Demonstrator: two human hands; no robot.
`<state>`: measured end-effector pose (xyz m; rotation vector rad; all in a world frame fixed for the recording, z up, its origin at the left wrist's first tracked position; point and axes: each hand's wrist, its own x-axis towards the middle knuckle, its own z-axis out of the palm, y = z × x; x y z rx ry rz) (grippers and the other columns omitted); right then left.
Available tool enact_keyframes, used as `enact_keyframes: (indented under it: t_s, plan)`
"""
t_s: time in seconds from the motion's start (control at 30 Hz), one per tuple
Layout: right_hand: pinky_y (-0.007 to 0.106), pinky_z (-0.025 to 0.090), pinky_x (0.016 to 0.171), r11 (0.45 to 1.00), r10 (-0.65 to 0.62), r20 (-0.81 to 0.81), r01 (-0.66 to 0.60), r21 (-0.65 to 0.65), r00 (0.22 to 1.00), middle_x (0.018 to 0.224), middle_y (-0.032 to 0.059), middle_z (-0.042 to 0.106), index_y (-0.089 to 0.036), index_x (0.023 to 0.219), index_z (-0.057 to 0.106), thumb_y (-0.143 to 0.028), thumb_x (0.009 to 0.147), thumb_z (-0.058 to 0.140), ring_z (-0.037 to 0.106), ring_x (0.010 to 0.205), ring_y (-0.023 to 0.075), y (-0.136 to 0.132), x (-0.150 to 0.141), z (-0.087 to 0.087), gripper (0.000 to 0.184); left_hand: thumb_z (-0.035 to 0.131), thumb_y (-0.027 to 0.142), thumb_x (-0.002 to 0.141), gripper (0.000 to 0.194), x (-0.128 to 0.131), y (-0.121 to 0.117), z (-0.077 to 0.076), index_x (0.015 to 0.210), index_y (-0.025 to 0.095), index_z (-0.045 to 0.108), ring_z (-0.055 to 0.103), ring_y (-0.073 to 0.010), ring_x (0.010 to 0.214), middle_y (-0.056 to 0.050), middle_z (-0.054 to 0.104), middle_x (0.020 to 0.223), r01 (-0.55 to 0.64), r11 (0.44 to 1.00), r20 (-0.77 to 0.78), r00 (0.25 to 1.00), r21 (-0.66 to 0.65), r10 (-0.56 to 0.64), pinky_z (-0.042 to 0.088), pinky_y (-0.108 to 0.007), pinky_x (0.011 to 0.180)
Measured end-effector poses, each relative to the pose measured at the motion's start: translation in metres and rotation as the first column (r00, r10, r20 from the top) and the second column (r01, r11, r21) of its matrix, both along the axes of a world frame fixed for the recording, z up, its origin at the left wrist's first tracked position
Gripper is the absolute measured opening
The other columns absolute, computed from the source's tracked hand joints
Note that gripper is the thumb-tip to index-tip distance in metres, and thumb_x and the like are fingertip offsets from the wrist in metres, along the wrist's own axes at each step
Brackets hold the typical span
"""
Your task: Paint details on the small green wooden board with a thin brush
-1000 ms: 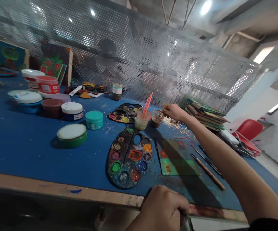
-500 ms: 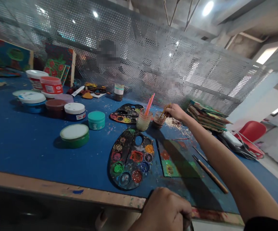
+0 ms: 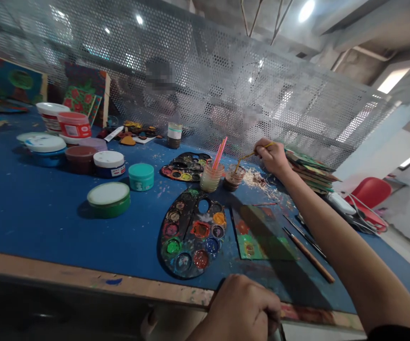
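Note:
My right hand pinches a thin yellow-brown paintbrush. The brush slants down to the left, its lower end inside a clear jar of brown water. At the table's front edge rests my left hand, its fingers curled in; whatever they may hold is hidden. Just beyond it lies a small painted board with green and red patches, partly in my arm's shadow. Left of the board is a black paint palette with wells of several colours. A jar of cloudy water with pink sticks stands beside the brown one.
Several paint tubs, among them a green one and a teal one, stand on the left. A second palette lies behind the jars. Brushes lie under my right forearm. Stacked boards sit before a perforated metal screen.
My right hand has moved right, away from above the brown-water jar, and the brush now leans further over. My left hand stays at the table edge.

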<state>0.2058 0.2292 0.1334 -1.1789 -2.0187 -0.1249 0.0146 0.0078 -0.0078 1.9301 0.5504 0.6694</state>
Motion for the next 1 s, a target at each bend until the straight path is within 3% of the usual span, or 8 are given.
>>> enact_keyframes:
  t_s: [0.13, 0.37, 0.7, 0.83, 1.0]
  plan:
    - [0.03, 0.044, 0.072, 0.996, 0.022, 0.075, -0.028, 0.085, 0.997, 0.072, 0.0046, 0.062, -0.021, 0.073, 0.057, -0.031, 0.082, 0.042, 0.057, 0.07, 0.0176, -0.012, -0.001, -0.009, 0.02, 0.045, 0.015, 0.057, 0.01, -0.001, 0.001, 0.002, 0.047, 0.018, 0.047, 0.047, -0.0119, 0.053, 0.001, 0.047, 0.047, 0.003, 1.0, -0.071, 0.997, -0.006, -0.003, 0.029, -0.023, 0.054]
    - [0.031, 0.045, 0.071, 0.987, 0.112, 0.192, -0.131, 0.089, 0.975, 0.074, 0.0055, 0.063, -0.023, 0.074, 0.055, -0.032, 0.088, 0.039, 0.057, 0.071, 0.0183, -0.029, 0.001, -0.032, 0.023, 0.042, 0.015, 0.055, 0.006, 0.001, -0.001, -0.005, 0.049, 0.017, 0.043, 0.046, -0.0101, 0.05, 0.002, 0.045, 0.047, -0.037, 0.999, 0.046, 0.998, 0.017, 0.036, 0.027, -0.023, 0.053]
    - [0.031, 0.045, 0.072, 0.987, 0.036, 0.131, -0.055, 0.149, 0.991, 0.075, 0.0056, 0.063, -0.023, 0.075, 0.054, -0.03, 0.088, 0.038, 0.058, 0.072, 0.0183, -0.023, -0.001, -0.028, 0.021, 0.042, 0.015, 0.054, 0.005, 0.0, 0.0, -0.005, 0.051, 0.018, 0.044, 0.045, -0.011, 0.052, 0.002, 0.046, 0.05, 0.002, 1.0, 0.03, 1.0, 0.015, -0.003, 0.027, -0.023, 0.054]
    - [0.031, 0.045, 0.07, 0.986, 0.081, 0.186, -0.106, 0.129, 0.979, 0.073, 0.0054, 0.062, -0.023, 0.074, 0.053, -0.031, 0.088, 0.039, 0.056, 0.07, 0.018, -0.026, -0.005, -0.031, 0.022, 0.042, 0.015, 0.055, 0.005, 0.0, 0.001, -0.006, 0.052, 0.017, 0.044, 0.043, -0.0097, 0.051, 0.002, 0.044, 0.049, -0.01, 1.0, 0.088, 0.996, 0.025, 0.008, 0.026, -0.023, 0.053]
    - [0.029, 0.044, 0.066, 0.978, 0.098, 0.218, -0.135, 0.16, 0.971, 0.068, 0.0033, 0.058, -0.023, 0.072, 0.052, -0.029, 0.089, 0.039, 0.055, 0.066, 0.0164, -0.025, -0.002, -0.036, 0.022, 0.043, 0.015, 0.055, 0.004, -0.001, 0.0, -0.004, 0.051, 0.017, 0.043, 0.044, -0.01, 0.051, 0.002, 0.044, 0.049, 0.007, 1.0, 0.025, 1.0, 0.017, -0.008, 0.025, -0.024, 0.053]
